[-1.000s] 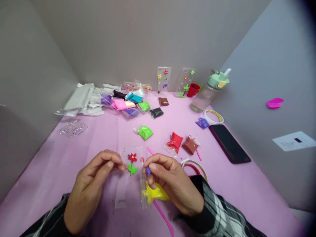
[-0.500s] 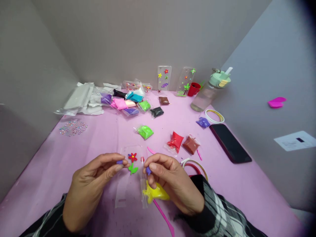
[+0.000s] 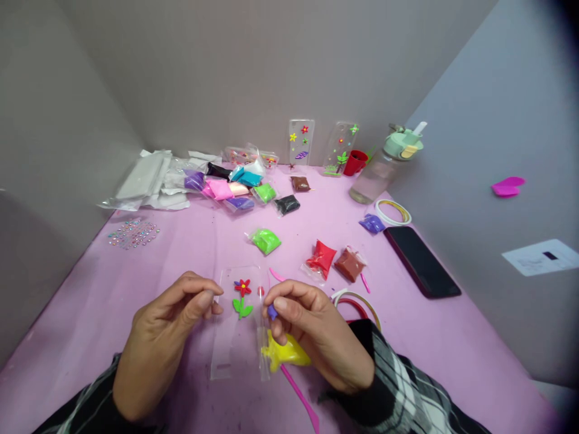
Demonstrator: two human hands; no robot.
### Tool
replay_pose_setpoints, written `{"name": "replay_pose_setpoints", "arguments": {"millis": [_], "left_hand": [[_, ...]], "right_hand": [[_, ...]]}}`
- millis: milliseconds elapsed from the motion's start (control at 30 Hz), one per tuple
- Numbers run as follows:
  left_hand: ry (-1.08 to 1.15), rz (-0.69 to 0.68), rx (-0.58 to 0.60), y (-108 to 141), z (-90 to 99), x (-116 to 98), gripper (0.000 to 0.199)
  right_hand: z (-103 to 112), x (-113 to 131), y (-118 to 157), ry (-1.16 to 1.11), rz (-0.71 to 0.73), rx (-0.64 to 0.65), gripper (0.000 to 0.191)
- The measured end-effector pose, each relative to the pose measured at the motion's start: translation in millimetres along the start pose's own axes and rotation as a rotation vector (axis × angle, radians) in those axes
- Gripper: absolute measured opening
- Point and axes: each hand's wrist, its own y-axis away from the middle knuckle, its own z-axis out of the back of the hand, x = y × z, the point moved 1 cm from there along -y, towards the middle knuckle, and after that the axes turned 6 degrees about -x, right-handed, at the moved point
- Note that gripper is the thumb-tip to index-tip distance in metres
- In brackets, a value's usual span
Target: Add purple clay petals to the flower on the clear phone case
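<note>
Clear phone case (image 3: 239,343): lay on the pink table (image 3: 176,253), between the two hands. Done, as far as seen: a red flower (image 3: 243,287) with a yellow centre sat on its upper half, a green stem with two leaves (image 3: 243,309) below, and a small purple bit (image 3: 237,283) at the flower's upper left. Apparently left over: the purple lump (image 3: 272,311) – not on the case, but pinched between thumb and fingers of the right hand (image 3: 319,337). Most of the case's lower half was bare; judged part-decorated, final extent unknown.

Left hand (image 3: 163,343): thumb and fingers narrow, just beside the case's left edge; could not tell whether anything was between the tips.

Surroundings: the yellow packet (image 3: 287,352) crowded the case's right edge, partly hidden by the right hand, with a pink tool (image 3: 301,395) below it. Farther off lay a red packet (image 3: 322,260), a brown packet (image 3: 350,265) and a green packet (image 3: 266,241). Two decorated cases (image 3: 300,141) leaned at the back wall. The phone (image 3: 423,262) and bottle (image 3: 375,175) stood well apart, not obstructing.
</note>
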Motion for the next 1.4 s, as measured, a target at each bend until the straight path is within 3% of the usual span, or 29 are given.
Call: {"name": "replay_pose_setpoints", "arguments": {"millis": [333, 500, 733, 1233, 1400], "left_hand": [[0.048, 0.127, -0.081, -2.2, -5.0, -4.5, 0.019], [-0.012, 0.053, -0.049, -3.2, -4.2, -5.3, 0.009], [-0.043, 0.091, -0.058, -3.6, -2.9, -2.3, 0.019], [-0.008, 0.094, -0.091, -4.6, -5.0, -0.2, 0.016], [-0.054, 0.058, -0.015, -4.2, -2.1, 1.6, 0.016]], "right_hand": [[-0.5, 0.1, 0.3, -0.001, -0.006, 0.0, 0.023], [-0.2, 0.3, 0.3, -0.002, 0.001, 0.003, 0.022], [0.0, 0.8, 0.3, -0.001, -0.004, 0.006, 0.022], [0.8, 0.0, 0.2, 0.004, -0.007, -0.007, 0.024], [1.6, -0.4, -0.1, 0.001, -0.006, -0.003, 0.024]]}}
